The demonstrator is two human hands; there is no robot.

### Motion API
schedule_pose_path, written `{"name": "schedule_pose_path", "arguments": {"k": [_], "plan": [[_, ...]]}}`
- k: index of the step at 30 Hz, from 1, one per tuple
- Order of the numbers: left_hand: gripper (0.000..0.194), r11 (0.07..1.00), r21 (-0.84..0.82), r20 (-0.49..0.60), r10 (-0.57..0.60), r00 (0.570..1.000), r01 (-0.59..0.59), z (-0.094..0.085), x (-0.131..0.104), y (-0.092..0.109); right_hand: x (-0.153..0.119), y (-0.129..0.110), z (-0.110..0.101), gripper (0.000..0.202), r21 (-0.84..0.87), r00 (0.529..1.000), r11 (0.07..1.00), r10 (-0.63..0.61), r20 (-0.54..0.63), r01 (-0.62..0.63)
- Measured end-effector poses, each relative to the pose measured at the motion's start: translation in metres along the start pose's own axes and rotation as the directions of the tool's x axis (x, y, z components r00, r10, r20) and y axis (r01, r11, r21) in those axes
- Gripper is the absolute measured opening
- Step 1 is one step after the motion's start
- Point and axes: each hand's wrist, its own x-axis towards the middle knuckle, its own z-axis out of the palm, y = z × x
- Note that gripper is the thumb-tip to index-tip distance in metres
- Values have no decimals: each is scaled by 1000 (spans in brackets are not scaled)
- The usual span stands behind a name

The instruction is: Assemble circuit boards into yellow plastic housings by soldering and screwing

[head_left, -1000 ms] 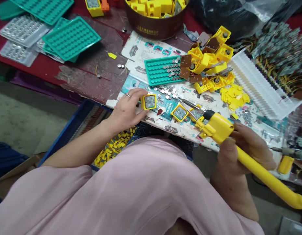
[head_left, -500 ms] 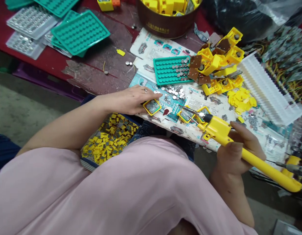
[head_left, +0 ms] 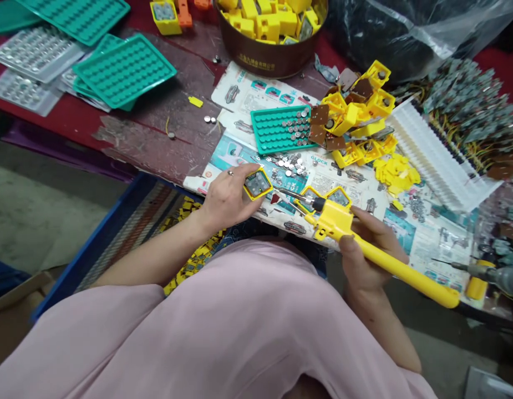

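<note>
Between the fingers and thumb of my left hand is a small square yellow housing, its open face with a grey inside turned up. My right hand is closed round the handle of a yellow soldering iron. The iron's metal tip points left and lies close to the housing's right corner; whether they touch I cannot tell. Two more housings, one a yellow-rimmed square, lie on the printed card just behind the iron. Silver button cells are heaped beyond my left hand.
A green tray partly filled with button cells stands beyond the heap, beside piled yellow housings. Farther back is a brown round tin of housings. Yellow flat pieces and a white rack lie right. A blue crate stands below left.
My left hand has lifted the yellow housing off the table edge and turned it up. My right hand has brought the soldering iron left, its tip now near that housing. The view has shifted slightly.
</note>
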Motion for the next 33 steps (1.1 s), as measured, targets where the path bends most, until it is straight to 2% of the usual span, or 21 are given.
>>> {"name": "schedule_pose_path", "arguments": {"k": [3,5,8,12,18,23,28,30,33], "plan": [[49,998,47,-50,36,998,-33,1,0,5,-3,-1,-2,45,-79,997,997,-16,70,22],[49,996,80,-59,35,998,-30,0,1,7,-6,-1,-4,48,-104,996,993,-52,77,60],[50,996,90,-24,-1,1000,3,-1,2,8,-9,0,-7,52,-103,996,993,-53,74,61],[51,994,104,-9,20,1000,-19,-2,3,9,-12,-1,-9,54,-123,996,992,2,88,9],[51,997,79,12,-13,1000,12,-1,4,12,-13,-1,-10,52,-127,995,992,-11,101,24],[50,984,174,-77,54,996,-39,1,7,13,-13,-3,-11,50,-186,992,982,39,119,-16],[47,974,205,-136,127,983,-98,1,7,14,-12,-6,-9,52,-152,993,988,40,110,-23],[47,970,211,-145,153,978,-120,0,7,14,-12,-5,-8,52,-151,994,988,41,105,-25],[45,975,196,-116,125,985,-100,0,5,13,-12,-4,-9,50,-181,994,983,13,105,7]]}}
